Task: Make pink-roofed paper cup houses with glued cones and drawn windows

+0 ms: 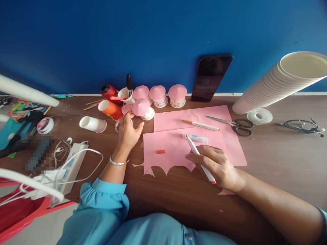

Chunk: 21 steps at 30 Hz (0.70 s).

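Note:
My right hand (217,166) holds a white marker pen (198,156) with an orange-red end, its tip pointing up and left over pink paper (176,144). A loose orange cap (160,151) lies on that paper. My left hand (127,132) reaches among small decorated paper cups, fingertips at a pink paper cone (127,109) and thumb spread apart. The cup below that cone is mostly hidden by the hand. Just right stands another cup (148,114) under a pink cone (141,107). Several more cone-topped cups (160,101) line the wall.
An orange cup (110,109), a white cup (92,124) and a red bottle (110,93) stand left. Scissors (236,125), an orange-ended marker (201,125) and a glue tube (196,138) lie right. A phone (212,78) leans by tall stacked cups (270,85), tape (260,116) and a power strip (74,168).

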Motion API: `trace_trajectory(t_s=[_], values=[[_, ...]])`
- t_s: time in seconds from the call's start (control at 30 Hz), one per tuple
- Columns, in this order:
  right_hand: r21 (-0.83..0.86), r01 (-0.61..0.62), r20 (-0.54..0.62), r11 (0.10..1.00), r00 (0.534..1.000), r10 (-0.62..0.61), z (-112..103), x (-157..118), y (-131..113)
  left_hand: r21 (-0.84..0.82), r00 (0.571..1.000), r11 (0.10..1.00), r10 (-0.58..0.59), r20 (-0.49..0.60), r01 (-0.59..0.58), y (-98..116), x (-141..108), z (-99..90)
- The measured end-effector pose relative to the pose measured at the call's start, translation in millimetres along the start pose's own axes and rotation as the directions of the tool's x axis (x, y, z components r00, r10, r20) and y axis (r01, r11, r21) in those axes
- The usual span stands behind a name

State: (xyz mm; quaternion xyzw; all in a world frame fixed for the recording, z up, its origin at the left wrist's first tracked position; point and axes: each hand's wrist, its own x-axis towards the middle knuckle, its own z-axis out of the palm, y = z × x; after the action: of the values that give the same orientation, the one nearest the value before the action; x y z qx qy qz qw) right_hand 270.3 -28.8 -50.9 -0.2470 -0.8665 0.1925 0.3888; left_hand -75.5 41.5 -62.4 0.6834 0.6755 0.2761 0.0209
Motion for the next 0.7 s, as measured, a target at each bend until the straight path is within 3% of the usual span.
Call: trace_trajectory(t_s=[0.3,0.47,0.6,0.7], values=[[0.0,-0.006,-0.009,1.0,1.0,0.006,3,-2,1,0.176,0.995,0.981,0.089,-0.038,-0.081,13,-39,-32.1],[-0.012,-0.016,0.005,1.0,1.0,0.016,3,-3,1,0.318,0.957,0.908,0.223,0.187,-0.274,27,-38,-23.5],[-0.017,0.001,0.001,1.0,1.0,-0.001,3,-1,1,0.423,0.894,0.837,0.157,0.419,-0.345,41,-14,-11.0],[-0.02,0.005,-0.005,1.0,1.0,-0.005,2,0,1,0.467,0.859,0.801,0.111,0.499,-0.375,50,4,-5.2]])
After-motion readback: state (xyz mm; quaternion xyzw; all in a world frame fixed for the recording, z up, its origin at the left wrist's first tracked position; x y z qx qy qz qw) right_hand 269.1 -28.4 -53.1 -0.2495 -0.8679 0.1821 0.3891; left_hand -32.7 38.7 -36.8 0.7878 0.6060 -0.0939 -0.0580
